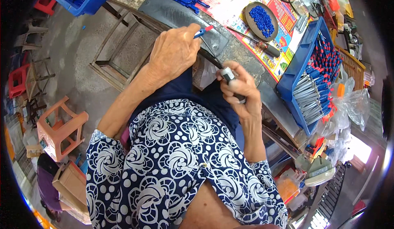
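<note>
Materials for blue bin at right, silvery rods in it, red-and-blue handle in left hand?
Blue bin: likely moulded plastic, satin; even colour, soft sheen.
Silvery rods: apparently metal, bare or plated; grey sheen.
Red-and-blue handle: probably plastic; saturated colours, too small to judge gloss.

This is looking like a small hand-assembly workshop. The worktop (242, 53) at top centre is carrying printed sheets (289, 21) and a shallow dish (248, 20) of tiny blue parts (262, 21). At right, a blue tray (286, 82) is holding a thick batch of red-and-blue pieces with metal shafts (308, 97); at upper left, a blue basket (92, 3) is holding more blue parts. Plastic stools (61, 128) and cardboard boxes (72, 184) are standing around the bare grey floor (78, 65), and clear bags (356, 108) are crowding the right.
</note>
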Demonstrator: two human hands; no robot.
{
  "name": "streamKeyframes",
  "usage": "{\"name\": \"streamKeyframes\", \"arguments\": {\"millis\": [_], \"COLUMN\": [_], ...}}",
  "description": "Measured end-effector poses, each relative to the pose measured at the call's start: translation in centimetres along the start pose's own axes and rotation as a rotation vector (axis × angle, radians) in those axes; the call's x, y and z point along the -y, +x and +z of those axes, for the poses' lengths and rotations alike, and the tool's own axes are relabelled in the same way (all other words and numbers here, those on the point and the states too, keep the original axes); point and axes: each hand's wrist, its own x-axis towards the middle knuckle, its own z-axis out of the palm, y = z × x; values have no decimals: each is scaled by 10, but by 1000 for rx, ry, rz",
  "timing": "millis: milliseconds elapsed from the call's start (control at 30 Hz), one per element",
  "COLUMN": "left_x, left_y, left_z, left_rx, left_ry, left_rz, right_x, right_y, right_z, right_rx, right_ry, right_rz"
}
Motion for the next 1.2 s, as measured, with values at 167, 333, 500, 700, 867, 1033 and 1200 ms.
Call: {"name": "streamKeyframes", "arguments": {"millis": [167,333,500,700,867,1033,1200], "left_x": [-7,-3,3,3,6,4,8], "left_y": [0,-4,-3,4,1,-1,-5], "left_z": [0,4,7,6,3,5,9], "left_rx": [-2,-1,-4,-30,22,12,-2], "left_ry": [-64,-33,43,-7,-18,-43,-64], "left_rz": [-81,-25,36,71,-36,-38,19], "right_x": [-9,-11,-2,0,-16,-12,-10], "right_y": [4,1,-4,7,4,4,-6], "right_z": [-7,-5,6,-21,6,7,15], "right_rx": [-250,-188,-278,133,-405,-205,-398], "right_ry": [-1878,-1848,-758,308,-1265,-1838,-1055], "right_rz": [-1076,-1003,-184,280,-540,-1042,-400]}}
